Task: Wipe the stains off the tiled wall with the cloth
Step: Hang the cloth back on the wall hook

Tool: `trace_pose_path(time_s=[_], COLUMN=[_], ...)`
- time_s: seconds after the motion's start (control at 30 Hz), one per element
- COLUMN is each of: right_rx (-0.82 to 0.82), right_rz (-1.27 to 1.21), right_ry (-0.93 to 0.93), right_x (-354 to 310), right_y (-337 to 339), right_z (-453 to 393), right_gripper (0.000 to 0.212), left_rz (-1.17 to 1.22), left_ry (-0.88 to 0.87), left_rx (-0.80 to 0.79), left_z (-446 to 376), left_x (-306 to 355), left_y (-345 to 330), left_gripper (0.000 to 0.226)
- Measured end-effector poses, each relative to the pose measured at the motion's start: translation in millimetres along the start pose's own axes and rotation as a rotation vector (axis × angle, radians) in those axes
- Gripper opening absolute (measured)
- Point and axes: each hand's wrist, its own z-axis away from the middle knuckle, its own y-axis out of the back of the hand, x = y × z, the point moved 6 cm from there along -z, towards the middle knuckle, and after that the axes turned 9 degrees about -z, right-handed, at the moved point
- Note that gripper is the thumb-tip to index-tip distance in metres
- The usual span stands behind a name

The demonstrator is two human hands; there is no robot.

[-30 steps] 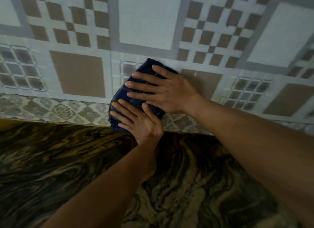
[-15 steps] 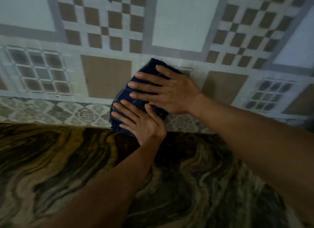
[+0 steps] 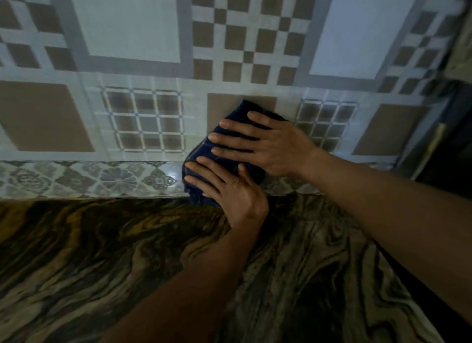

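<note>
ITEM 1: cloth [image 3: 204,153]. Dk blue, bunched/folded. Pressed flat against tiled wall [image 3: 127,30], low down, lower edge reaching the patterned border strip [image 3: 89,179] just above the worktop [image 3: 102,253]. Covers part of a plain brown tile [image 3: 224,105], btwn two lattice-pattern tiles.

ITEM 2: right hand [image 3: 268,143]. Upper of the pair. Fingers extended, spread, palm flat on cloth. No clenched grip; it pins the cloth to the wall by palm pressure.

ITEM 3: left hand [image 3: 229,189]. Lower, touching the right hand at the thumb side. Fingers straight, also flat on cloth; grip likewise unclenched, pressing not grasping.

ITEM 4: worktop. Swirled dk/yellow stone, bare in view; both forearms cross over it.

ITEM 5: dark opening at far right [image 3: 454,138], contents not legible.

STATUS (judged): wiping in hand, cloth in contact w/ wall. Stains themselves not distinguishable; dim light, some blur. So no telling which tiles are done. Wall left of the cloth and the upper rows look even, w/ a glossy spot on the border strip, but clean vs unwiped can't be separated. Remaining: prob. rest of lower row toward right corner.
</note>
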Motion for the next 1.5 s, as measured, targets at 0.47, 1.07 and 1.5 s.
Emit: trace_pose_path(time_s=[0.47,1.07,1.5], right_rx=[-0.328,0.107,0.260], right_rz=[-0.172,-0.659,-0.624], right_ry=[-0.356,-0.923,-0.963], right_x=[-3,94,224], right_y=[77,344,294], right_z=[55,-111,-128], right_gripper=[0.025,0.023,0.043], left_rz=[0.102,-0.186,-0.552], left_ry=[-0.150,-0.457,-0.894], left_rx=[-0.805,-0.431,0.112], left_z=[79,-112,-184], left_x=[66,186,337], left_y=[-6,357,346], left_gripper=[0.080,0.009,0.034])
